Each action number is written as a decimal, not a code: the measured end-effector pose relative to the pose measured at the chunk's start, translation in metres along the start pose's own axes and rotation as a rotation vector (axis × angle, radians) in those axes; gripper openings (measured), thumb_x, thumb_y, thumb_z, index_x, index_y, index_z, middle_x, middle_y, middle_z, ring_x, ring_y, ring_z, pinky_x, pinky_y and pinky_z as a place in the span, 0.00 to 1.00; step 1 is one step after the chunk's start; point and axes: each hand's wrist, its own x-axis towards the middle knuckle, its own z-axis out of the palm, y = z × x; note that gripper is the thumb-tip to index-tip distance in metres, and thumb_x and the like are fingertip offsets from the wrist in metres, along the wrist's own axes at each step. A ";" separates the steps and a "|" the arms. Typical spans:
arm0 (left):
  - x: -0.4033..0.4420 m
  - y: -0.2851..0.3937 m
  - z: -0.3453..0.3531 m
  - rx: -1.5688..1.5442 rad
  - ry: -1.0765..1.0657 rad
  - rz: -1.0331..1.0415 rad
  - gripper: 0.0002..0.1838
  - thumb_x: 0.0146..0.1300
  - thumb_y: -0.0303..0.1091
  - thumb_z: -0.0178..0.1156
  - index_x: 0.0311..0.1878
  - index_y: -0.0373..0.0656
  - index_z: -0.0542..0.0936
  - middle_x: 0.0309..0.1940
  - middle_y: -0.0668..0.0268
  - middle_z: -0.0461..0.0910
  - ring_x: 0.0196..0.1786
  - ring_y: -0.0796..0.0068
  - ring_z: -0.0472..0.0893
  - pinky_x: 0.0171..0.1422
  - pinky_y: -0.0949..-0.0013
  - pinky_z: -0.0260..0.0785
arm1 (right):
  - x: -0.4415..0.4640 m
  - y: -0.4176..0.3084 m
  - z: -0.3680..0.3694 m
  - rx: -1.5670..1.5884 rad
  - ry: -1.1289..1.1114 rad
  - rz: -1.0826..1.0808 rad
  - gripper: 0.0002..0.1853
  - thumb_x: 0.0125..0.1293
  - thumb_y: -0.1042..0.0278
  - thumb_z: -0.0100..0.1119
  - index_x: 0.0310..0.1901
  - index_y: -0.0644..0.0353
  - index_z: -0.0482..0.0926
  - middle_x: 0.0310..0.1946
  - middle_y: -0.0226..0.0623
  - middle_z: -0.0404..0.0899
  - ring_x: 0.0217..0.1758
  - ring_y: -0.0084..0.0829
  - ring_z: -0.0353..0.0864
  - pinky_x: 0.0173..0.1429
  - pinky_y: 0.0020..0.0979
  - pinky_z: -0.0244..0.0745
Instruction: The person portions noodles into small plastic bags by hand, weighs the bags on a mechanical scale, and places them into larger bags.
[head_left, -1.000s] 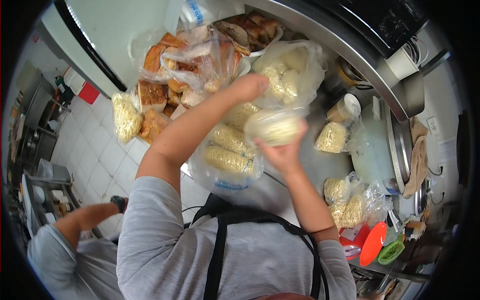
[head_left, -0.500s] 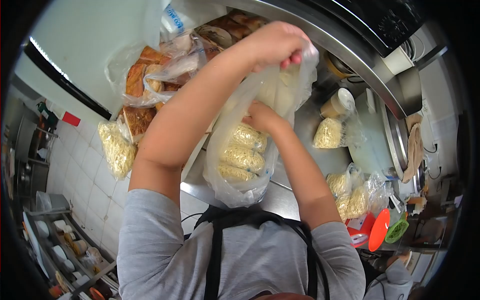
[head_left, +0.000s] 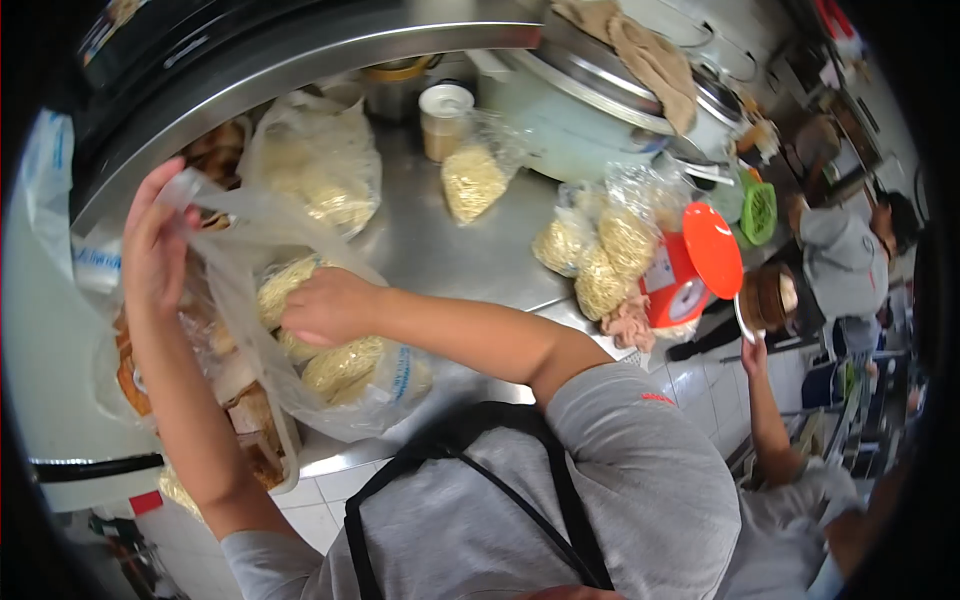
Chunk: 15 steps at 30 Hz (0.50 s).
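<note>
My left hand [head_left: 158, 240] is raised at the left, its fingers closed on the rim of a clear plastic bag [head_left: 330, 412]. Inside this bag lie several bundles of pale noodles [head_left: 345, 372]. My right hand [head_left: 335, 305] reaches into the bag's mouth, curled against the upper bundles; what its fingers hold is hidden. Behind the bag stands another clear bag of noodles [head_left: 335, 200]. Left of the open bag, browned meat pieces [head_left: 255, 425] in plastic lie partly behind my left arm.
On the steel counter [head_left: 425, 260] are a lidded cup [head_left: 445, 120], a small noodle bag [head_left: 473, 185], more noodle bags [head_left: 605, 260] and a red scale [head_left: 685, 280]. A large pot [head_left: 570, 120] stands behind. One co-worker [head_left: 845, 260] is at right; another person's hand [head_left: 755, 355] holds a plate.
The view has swung to the right. My left hand has gone from the far bag to the near bag's rim. My right hand, which held a noodle bundle earlier, is now inside the bag.
</note>
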 end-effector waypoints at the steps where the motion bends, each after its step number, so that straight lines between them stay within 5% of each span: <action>1: -0.005 0.000 -0.006 0.030 -0.043 -0.031 0.22 0.54 0.27 0.45 0.55 0.38 0.65 0.43 0.65 0.70 0.39 0.80 0.68 0.44 0.78 0.61 | -0.017 -0.006 -0.030 0.019 0.091 0.035 0.08 0.44 0.64 0.57 0.29 0.53 0.76 0.25 0.30 0.72 0.30 0.34 0.74 0.36 0.37 0.68; 4: -0.027 0.008 0.006 0.234 0.139 0.035 0.26 0.55 0.33 0.51 0.59 0.40 0.62 0.53 0.65 0.63 0.44 0.80 0.67 0.50 0.75 0.59 | -0.089 0.026 -0.099 -0.056 0.435 0.279 0.12 0.42 0.70 0.59 0.34 0.57 0.75 0.33 0.39 0.75 0.35 0.39 0.74 0.39 0.37 0.70; 5: -0.032 0.012 0.012 0.314 0.225 0.051 0.26 0.55 0.33 0.51 0.59 0.40 0.62 0.54 0.64 0.62 0.46 0.79 0.67 0.52 0.74 0.58 | -0.106 0.021 -0.135 -0.237 0.523 0.611 0.17 0.43 0.70 0.61 0.38 0.61 0.73 0.37 0.44 0.74 0.42 0.43 0.72 0.47 0.38 0.68; 6: -0.037 0.016 0.019 0.394 0.313 0.066 0.26 0.55 0.33 0.51 0.59 0.41 0.62 0.56 0.64 0.60 0.49 0.78 0.66 0.53 0.74 0.56 | -0.145 0.058 -0.153 -0.443 0.536 0.777 0.21 0.44 0.66 0.61 0.44 0.59 0.72 0.45 0.46 0.71 0.50 0.45 0.69 0.56 0.41 0.62; 8: -0.045 0.023 0.036 0.479 0.410 0.130 0.26 0.56 0.34 0.52 0.59 0.41 0.62 0.57 0.64 0.59 0.52 0.76 0.65 0.55 0.73 0.56 | -0.198 0.086 -0.195 -0.969 0.465 1.164 0.41 0.45 0.58 0.63 0.60 0.59 0.55 0.55 0.57 0.61 0.57 0.49 0.63 0.58 0.43 0.60; 10: -0.053 0.030 0.056 0.485 0.435 0.234 0.25 0.57 0.35 0.53 0.58 0.41 0.63 0.56 0.63 0.61 0.53 0.73 0.65 0.56 0.73 0.56 | -0.214 0.086 -0.233 -0.948 0.219 1.610 0.43 0.50 0.56 0.59 0.64 0.57 0.47 0.53 0.53 0.66 0.55 0.46 0.67 0.54 0.43 0.64; 13: -0.065 0.031 0.088 0.524 0.226 0.390 0.24 0.55 0.34 0.54 0.56 0.41 0.64 0.57 0.63 0.61 0.55 0.71 0.64 0.56 0.73 0.57 | -0.261 0.111 -0.250 -0.529 0.013 1.812 0.31 0.53 0.58 0.55 0.58 0.60 0.60 0.46 0.51 0.73 0.48 0.44 0.74 0.49 0.40 0.68; 15: -0.069 0.031 0.107 0.558 0.113 0.427 0.23 0.55 0.32 0.54 0.55 0.40 0.66 0.56 0.64 0.61 0.55 0.71 0.65 0.55 0.73 0.58 | -0.278 0.124 -0.261 -0.529 0.020 1.532 0.22 0.55 0.60 0.53 0.50 0.63 0.68 0.39 0.50 0.76 0.42 0.44 0.76 0.47 0.38 0.69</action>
